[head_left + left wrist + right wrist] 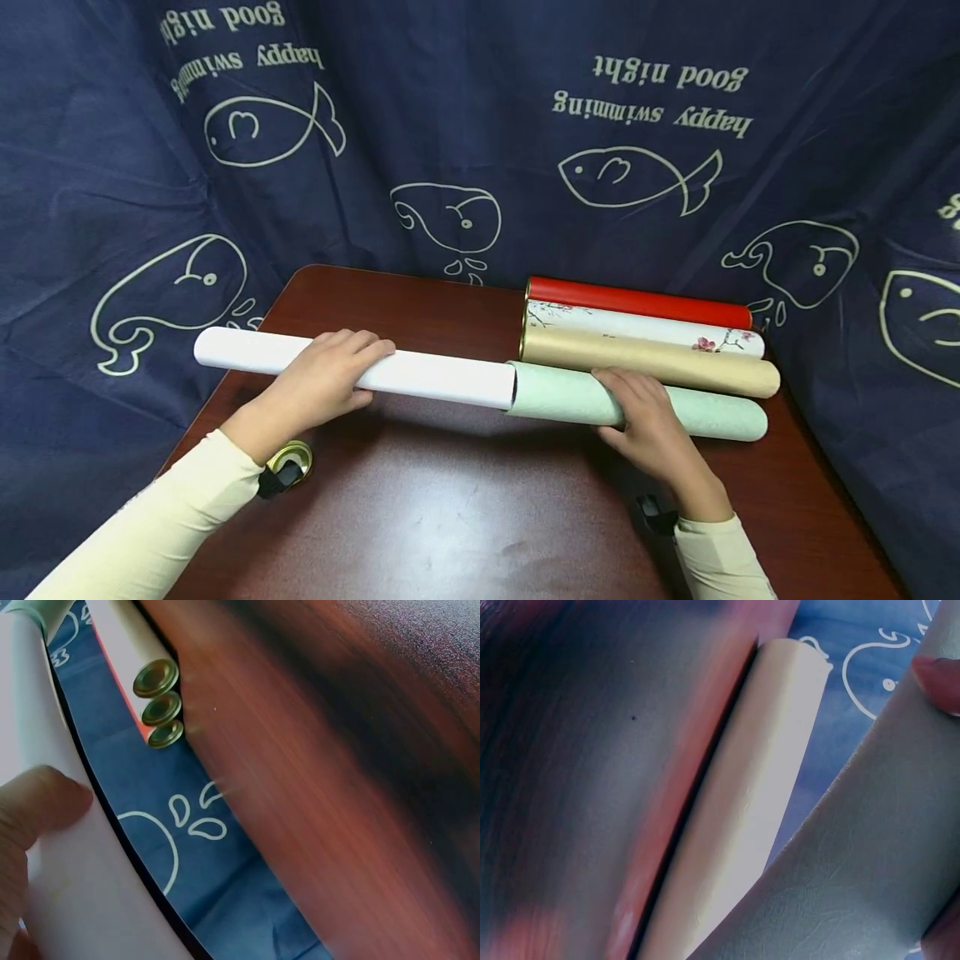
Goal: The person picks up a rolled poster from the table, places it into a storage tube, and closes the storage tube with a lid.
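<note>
My left hand [330,371] grips a long rolled sheet of white paper [442,377] from above, with the thumb on its near side. The roll's right end sits inside the open left mouth of a pale green cardboard tube [555,392]. Around the middle of that tube my right hand [641,417] is wrapped. Roll and tube lie in one line across the table. In the left wrist view the white roll [97,885] runs up to the green rim; in the right wrist view the green tube [855,825] fills the lower right. How far the paper reaches inside is hidden.
Behind the green tube lie a gold tube [652,361], a white floral tube [622,323] and a red tube [637,302], side by side. A round gold lid [302,454] rests by my left wrist on the brown table [420,508]. A blue curtain [465,108] hangs behind.
</note>
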Available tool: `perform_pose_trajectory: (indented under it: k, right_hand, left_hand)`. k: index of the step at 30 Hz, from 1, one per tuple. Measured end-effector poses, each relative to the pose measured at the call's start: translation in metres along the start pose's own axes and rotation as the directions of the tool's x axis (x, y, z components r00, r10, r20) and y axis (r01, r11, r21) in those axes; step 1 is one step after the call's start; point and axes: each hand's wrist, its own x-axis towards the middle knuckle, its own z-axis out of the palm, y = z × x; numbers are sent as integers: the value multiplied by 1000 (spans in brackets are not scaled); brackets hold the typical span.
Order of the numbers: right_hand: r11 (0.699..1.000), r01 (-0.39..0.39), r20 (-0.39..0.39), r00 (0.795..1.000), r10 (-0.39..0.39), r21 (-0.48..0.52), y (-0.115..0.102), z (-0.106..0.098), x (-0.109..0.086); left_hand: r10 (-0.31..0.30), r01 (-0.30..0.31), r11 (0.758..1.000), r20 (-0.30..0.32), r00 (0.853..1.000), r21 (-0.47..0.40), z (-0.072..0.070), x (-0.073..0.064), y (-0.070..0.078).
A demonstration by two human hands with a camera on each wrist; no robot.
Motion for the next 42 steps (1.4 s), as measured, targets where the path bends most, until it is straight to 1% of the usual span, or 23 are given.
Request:
perform_pose_trajectory:
  k: [5,10,15,19,22,25,28,32,39,42]
  right_hand:
    - [1000,-4,3,1000,4,2,0,1,-1]
    - [1000,-3,17,1000,3,15,1,3,-1]
    - [1000,-13,32,999,12,17,0,5,-1]
    - [1000,-22,40,999,21,8,-1,5,-1]
    - [1000,-19,37,999,19,10,-2,7,-1]
    - [1000,-15,44,999,15,14,-3,8,-1]
    - [1000,-18,50,999,18,12,-5,10,-2]
    - [1000,-23,38,999,22,10,-5,10,-5]
    - [1000,-18,15,1000,18,12,-5,9,-4]
    - [999,-21,1,1000,21,26,-5,8,-2]
  left_hand:
    - [-8,8,998,12,1000,68,-1,2,5]
    - [0,1,991,-2,1000,132,-1,1,9]
    - [13,-12,988,-10,1000,152,2,2,10]
    - [15,-16,995,7,1000,102,3,2,8]
    - [18,-19,1000,24,1000,19,4,-1,5]
    - [45,-43,997,24,999,-67,4,-4,4]
    - [84,-82,990,17,996,-115,4,-4,5]
    - [115,-115,985,-7,993,-128,7,-3,6]
    - [120,-128,984,-69,990,-122,10,0,8]
    - [122,-131,986,-90,988,-107,10,3,11]
